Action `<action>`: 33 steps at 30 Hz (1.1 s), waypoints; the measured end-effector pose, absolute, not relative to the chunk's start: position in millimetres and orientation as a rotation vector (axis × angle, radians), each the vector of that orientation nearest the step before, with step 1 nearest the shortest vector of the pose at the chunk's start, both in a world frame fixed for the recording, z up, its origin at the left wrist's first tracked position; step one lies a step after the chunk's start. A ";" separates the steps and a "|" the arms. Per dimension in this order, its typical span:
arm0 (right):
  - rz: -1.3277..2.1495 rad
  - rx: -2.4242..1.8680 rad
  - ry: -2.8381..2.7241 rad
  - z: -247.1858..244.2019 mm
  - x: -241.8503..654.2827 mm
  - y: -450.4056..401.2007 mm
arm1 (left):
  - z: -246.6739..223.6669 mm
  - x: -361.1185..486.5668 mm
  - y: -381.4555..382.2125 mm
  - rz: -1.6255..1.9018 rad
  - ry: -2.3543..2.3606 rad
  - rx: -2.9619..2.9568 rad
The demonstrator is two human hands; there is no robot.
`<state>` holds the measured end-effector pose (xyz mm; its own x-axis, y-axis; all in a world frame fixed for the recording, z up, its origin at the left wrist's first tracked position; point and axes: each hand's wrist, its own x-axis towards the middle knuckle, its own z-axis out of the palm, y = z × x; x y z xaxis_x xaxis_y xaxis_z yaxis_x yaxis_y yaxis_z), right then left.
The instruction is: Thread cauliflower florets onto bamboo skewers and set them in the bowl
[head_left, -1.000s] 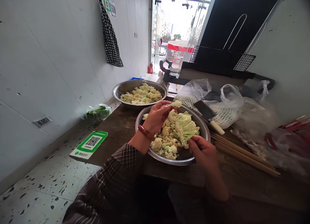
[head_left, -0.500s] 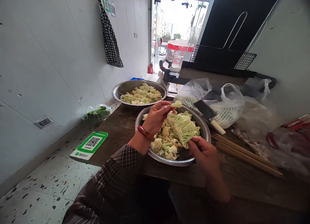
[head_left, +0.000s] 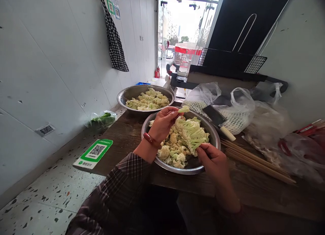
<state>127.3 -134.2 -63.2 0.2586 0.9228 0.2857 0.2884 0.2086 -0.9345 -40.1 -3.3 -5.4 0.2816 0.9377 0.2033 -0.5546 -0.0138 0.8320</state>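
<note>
My left hand (head_left: 164, 123), with a red-brown bangle at the wrist, is closed on a small pale cauliflower floret (head_left: 183, 109) that sticks out past the fingertips. Whether a thin stick is also in those fingers, I cannot tell. Lower and to the right, my right hand (head_left: 213, 157) pinches the stem end of a larger cauliflower piece (head_left: 193, 133). Both hands are over a metal basin (head_left: 215, 135) heaped with cauliflower florets (head_left: 175, 157). Behind it stands a second metal basin (head_left: 122, 100), holding more cauliflower (head_left: 149, 100) with thin sticks across it.
Wooden skewers (head_left: 259, 160) lie on the dark table (head_left: 122, 133) right of the near basin. A cleaver (head_left: 215, 116) with a pale handle rests beside bagged produce (head_left: 235, 116). A green QR-code card (head_left: 95, 153) lies at the left edge. Leafy greens (head_left: 104, 119) sit in plastic farther left.
</note>
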 end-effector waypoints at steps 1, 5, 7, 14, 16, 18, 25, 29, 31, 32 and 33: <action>0.665 -1.324 -1.275 -63.3 127.5 -134.1 | -5.3 -40.1 -3.2 1.273 0.493 1.007; 0.647 -1.319 -1.287 -64.6 128.3 -134.0 | -5.8 -40.9 -2.0 1.289 0.506 0.997; 0.638 -1.318 -1.286 -65.0 128.2 -134.2 | -6.4 -41.3 -1.2 1.274 0.508 0.994; 0.623 -1.324 -1.283 -60.5 126.3 -135.2 | -5.4 -41.4 -2.5 1.308 0.536 1.079; 0.614 -1.324 -1.283 -59.2 126.0 -135.5 | -4.1 -41.8 -3.8 1.328 0.563 1.123; 0.608 -1.329 -1.283 -58.7 125.9 -135.8 | -3.1 -42.3 -4.9 1.334 0.579 1.140; 0.590 -1.319 -1.315 -60.1 126.8 -135.9 | -4.2 -42.1 -4.8 1.335 0.568 1.110; 0.612 -1.316 -1.304 -62.7 127.3 -135.6 | -5.6 -42.1 -3.9 1.323 0.564 1.118; 0.625 -1.309 -1.294 -63.8 127.2 -135.6 | -5.6 -42.3 -3.8 1.333 0.570 1.149; 0.632 -1.306 -1.292 -64.1 127.2 -135.7 | -5.5 -42.3 -3.8 1.347 0.582 1.174; 0.638 -1.305 -1.289 -64.4 127.2 -135.8 | -5.3 -42.4 -3.8 1.366 0.596 1.204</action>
